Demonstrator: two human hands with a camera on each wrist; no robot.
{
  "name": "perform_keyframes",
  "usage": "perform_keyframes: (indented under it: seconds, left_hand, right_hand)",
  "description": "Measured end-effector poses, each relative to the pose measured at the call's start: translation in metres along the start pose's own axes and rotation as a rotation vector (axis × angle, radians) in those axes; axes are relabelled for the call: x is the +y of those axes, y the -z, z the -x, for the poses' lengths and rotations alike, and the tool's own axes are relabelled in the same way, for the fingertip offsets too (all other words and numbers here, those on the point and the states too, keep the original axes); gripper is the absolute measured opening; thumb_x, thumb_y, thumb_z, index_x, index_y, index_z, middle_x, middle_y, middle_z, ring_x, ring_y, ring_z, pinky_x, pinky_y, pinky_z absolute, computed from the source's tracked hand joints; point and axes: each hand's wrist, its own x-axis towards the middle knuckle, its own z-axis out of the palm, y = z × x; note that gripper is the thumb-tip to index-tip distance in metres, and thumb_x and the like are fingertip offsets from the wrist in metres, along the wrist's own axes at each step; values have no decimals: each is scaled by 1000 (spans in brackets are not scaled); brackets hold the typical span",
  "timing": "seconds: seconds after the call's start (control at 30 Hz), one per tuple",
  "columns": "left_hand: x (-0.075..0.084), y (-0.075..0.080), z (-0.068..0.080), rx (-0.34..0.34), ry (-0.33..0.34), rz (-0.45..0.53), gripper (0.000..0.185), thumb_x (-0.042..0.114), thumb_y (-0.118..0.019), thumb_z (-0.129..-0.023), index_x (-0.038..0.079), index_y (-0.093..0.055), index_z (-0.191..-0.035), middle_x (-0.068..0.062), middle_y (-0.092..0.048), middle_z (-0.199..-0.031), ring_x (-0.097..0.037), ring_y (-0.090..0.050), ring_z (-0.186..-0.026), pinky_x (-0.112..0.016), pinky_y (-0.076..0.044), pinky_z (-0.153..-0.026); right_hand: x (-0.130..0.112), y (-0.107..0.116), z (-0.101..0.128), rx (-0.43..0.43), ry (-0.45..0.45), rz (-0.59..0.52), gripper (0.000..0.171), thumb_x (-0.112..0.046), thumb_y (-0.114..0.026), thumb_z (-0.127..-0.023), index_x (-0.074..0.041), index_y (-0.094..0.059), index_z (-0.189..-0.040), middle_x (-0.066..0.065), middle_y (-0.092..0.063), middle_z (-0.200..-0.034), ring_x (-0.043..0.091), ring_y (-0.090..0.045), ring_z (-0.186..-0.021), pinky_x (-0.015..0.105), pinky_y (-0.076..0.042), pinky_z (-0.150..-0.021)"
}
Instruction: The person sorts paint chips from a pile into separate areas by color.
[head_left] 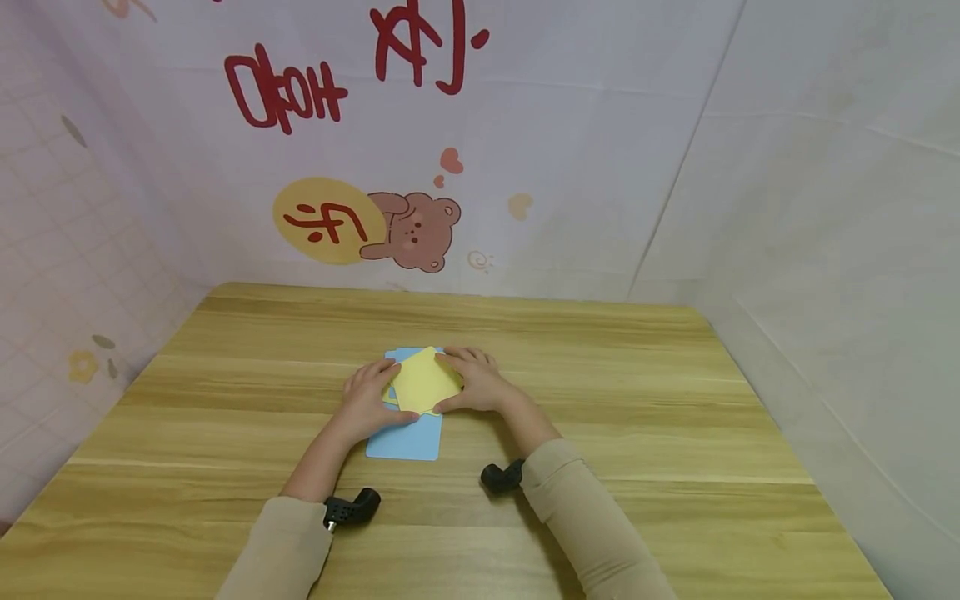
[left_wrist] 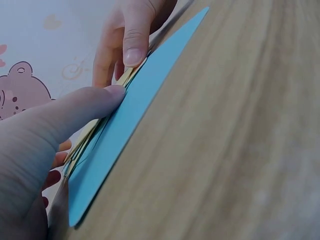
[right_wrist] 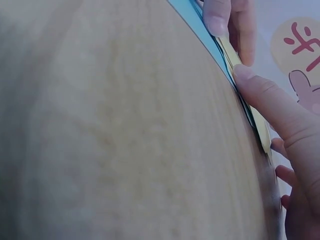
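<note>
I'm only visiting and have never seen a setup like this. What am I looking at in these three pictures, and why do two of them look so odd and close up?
There is no machine here: a person works with two bare hands and wears three small cameras. The wide picture comes from a camera on the head, looking down at a wooden table. The two close pictures come from cameras strapped to the wrists, so they skim low across the table, which is why they look tilted and blurry.

On the table lies a blue sheet, and on top of it a folded yellow paper. The left hand and the right hand sit on either side of the yellow paper, thumbs and fingers pressing at its edges. The black pieces by the sleeves are the wrist cameras.
</note>
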Motion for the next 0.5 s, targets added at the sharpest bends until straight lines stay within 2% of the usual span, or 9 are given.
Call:
perform_keyframes:
  seconds: [0.5]
  left_hand:
    - [0,3,1,7,-17,19,94,42,-85,-69,-6,-44,-139,-21,-33,-148,-45,-23,-134,-63,-10,-104]
  right_hand:
    - [-3,2,3,11,-12,4,95,-59,-74,-74,-17,-36,-149,6,-26,-154,30,-16,-141,53,-10,-110]
